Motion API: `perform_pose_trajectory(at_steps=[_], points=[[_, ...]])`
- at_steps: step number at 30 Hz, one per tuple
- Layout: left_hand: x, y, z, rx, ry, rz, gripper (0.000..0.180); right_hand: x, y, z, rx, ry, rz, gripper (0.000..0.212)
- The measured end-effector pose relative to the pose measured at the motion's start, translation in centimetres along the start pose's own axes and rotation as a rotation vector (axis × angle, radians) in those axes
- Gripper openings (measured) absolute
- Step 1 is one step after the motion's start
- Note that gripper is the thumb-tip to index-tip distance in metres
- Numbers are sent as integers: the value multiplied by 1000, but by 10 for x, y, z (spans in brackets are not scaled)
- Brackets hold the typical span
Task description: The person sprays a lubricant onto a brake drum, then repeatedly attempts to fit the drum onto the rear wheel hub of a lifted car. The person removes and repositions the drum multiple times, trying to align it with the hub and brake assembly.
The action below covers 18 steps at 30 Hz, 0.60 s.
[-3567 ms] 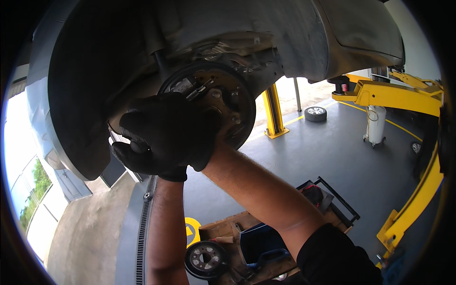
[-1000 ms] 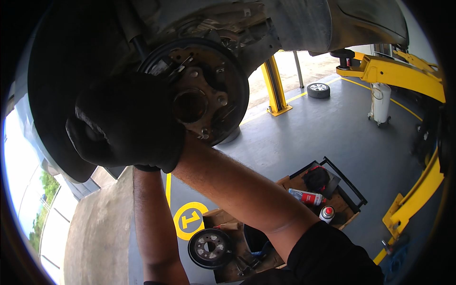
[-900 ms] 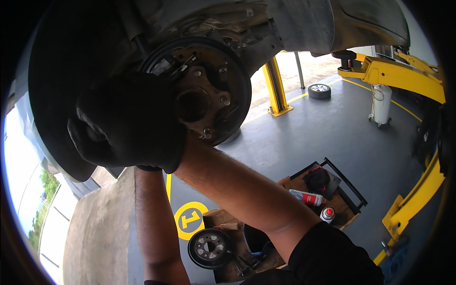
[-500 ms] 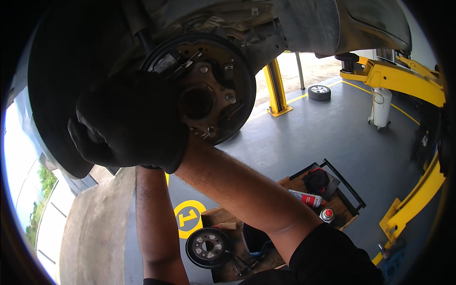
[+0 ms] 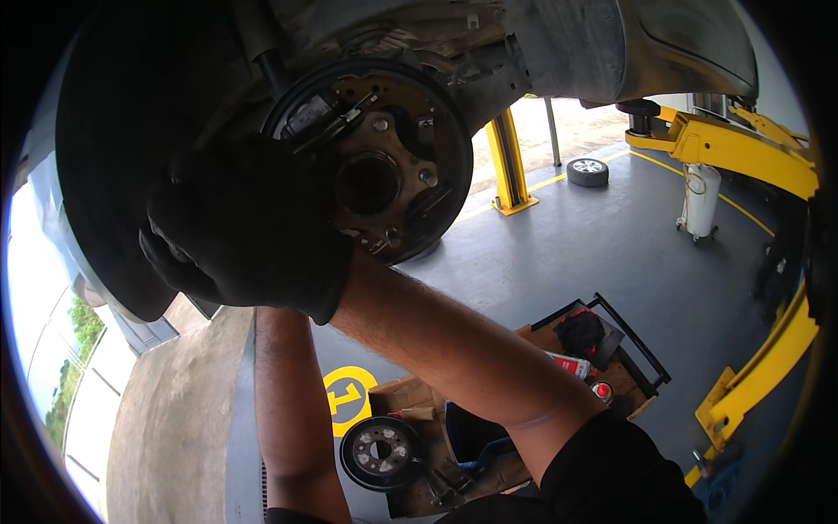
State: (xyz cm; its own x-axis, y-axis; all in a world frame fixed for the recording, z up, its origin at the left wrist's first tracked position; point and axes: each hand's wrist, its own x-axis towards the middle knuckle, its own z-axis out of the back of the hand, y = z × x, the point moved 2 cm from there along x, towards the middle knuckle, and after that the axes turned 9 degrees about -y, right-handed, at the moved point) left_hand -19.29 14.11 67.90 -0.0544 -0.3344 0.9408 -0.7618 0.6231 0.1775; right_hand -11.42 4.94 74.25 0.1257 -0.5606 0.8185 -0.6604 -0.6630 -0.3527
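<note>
A drum brake assembly [image 5: 408, 194] is exposed under the raised car, with its round backing plate, springs and a hub [image 5: 388, 148] with wheel studs around a dark centre hole. My right hand [image 5: 249, 231], in a black glove, is at the left side of this assembly and covers part of it. Its fingers are curled closed; whatever is in them is hidden. Behind it, my left forearm [image 5: 288, 393] rises from below, and the right glove hides my left hand and its fingers.
Below stands a cart [image 5: 646, 349] bearing a brake drum [image 5: 406, 450], a dark tray [image 5: 467, 441], a spray can [image 5: 601, 391] and tools. Yellow lift arms [image 5: 742, 153] reach in at right, near a white wheeled tank [image 5: 700, 201]. A wheel [image 5: 587, 173] lies on the floor farther back.
My right hand has shifted slightly to the right, toward the hub, its fingers still curled. The view has moved a little, and the brake assembly looks otherwise the same.
</note>
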Motion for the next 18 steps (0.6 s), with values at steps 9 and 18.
perform_pose_trajectory(at_steps=[9, 18], points=[[3, 0, 0, -15, 14, 12, 38, 2, -1, -1, 98, 53, -90, 24], [7, 6, -9, 1, 59, -47, 38, 22, 12, 37, 38, -38, 60, 30]])
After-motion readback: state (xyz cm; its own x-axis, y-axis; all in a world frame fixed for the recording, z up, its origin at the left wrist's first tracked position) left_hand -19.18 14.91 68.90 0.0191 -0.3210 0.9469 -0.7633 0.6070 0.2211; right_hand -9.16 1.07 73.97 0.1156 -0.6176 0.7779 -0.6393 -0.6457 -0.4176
